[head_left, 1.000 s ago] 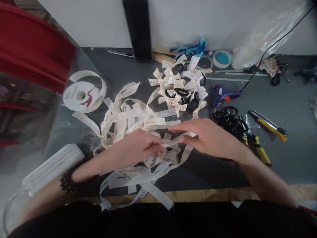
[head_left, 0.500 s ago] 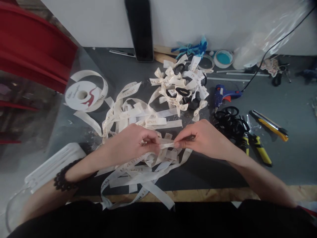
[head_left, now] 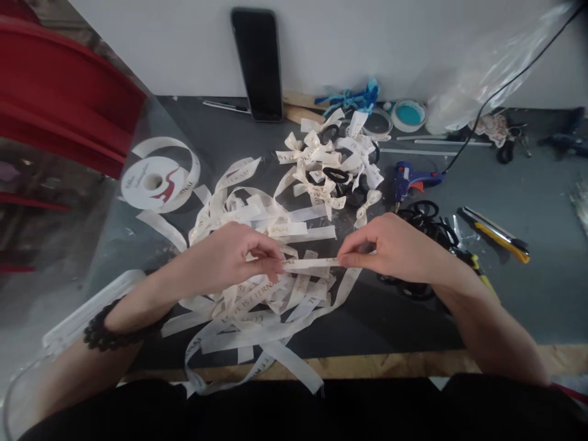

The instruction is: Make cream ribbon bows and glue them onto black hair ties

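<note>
Two pinching hands sit mid-frame on my feed: the left hand (head_left: 234, 254) grips a narrow ribbon strip (head_left: 312, 263) at its left side, the right hand (head_left: 399, 248) at its right, apparently to keep it flat and straight. The strip crosses in front of the ribbon pile (head_left: 243, 334), probably left central for easy reach. Compared with half a second ago, I see the hands farther apart, with more strip showing between them.

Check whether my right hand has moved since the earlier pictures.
Yes: your right hand has shifted rightward, closer to the blue hot-glue gun.
</note>
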Demonstrator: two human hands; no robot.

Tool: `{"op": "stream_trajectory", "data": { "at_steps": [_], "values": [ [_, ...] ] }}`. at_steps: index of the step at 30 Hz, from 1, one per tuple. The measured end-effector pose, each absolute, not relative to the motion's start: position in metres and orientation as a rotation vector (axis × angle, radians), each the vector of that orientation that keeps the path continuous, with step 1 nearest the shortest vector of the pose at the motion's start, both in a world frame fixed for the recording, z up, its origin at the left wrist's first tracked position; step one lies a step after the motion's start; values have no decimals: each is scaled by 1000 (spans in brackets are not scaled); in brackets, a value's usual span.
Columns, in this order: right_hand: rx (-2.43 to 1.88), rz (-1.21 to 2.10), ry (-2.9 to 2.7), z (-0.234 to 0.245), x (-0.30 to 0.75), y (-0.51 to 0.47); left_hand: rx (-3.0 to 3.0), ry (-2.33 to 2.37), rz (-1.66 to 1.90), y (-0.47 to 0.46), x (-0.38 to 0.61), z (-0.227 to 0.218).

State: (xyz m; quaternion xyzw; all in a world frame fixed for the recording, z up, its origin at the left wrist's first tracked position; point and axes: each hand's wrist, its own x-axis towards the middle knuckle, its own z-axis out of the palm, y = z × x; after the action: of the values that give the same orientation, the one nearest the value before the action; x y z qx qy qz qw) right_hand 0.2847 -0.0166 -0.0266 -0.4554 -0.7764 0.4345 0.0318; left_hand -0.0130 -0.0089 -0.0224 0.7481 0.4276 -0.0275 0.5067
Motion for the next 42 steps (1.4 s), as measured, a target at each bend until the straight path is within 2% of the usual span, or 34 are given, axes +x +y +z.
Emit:
{"op": "stream_trajectory", "data": {
  "at_steps": [18, 33, 42],
  "values": [
    [-1434, 1415, -2371, -19, 300, -7, 1852, 988, -81, -3, -21, -29],
    [-1379, 1429, -2448, -16, 303, -5, 1837, 1020, -234, 3, -26, -25],
    [-1306, 1555, -2475, -16, 308, 1, 1811, 897, -351, 13, -35, -19]
  ]
}}
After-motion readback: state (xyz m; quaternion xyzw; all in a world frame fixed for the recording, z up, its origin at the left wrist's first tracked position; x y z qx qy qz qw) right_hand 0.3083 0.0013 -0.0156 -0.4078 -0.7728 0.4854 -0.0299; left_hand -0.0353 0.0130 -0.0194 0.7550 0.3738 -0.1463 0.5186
